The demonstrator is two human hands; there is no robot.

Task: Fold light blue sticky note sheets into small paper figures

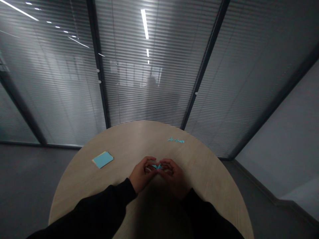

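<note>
My left hand (142, 174) and my right hand (174, 177) meet above the middle of a round pale wood table (129, 141). Between their fingertips both hands pinch a small folded piece of light blue paper (157, 166), partly hidden by my fingers. To the left lies a stack of light blue paper squares (103, 159) on a yellowish sheet. Farther off, beyond my right hand, rests a flat, jagged folded blue paper shape (175, 140), touching neither hand.
Behind the table's far edge stands a glass partition (147, 83) with horizontal blinds and dark metal frames. A blurred figure shows through the glass. Grey floor (27, 179) surrounds the table, and a pale wall (286, 126) stands at the right.
</note>
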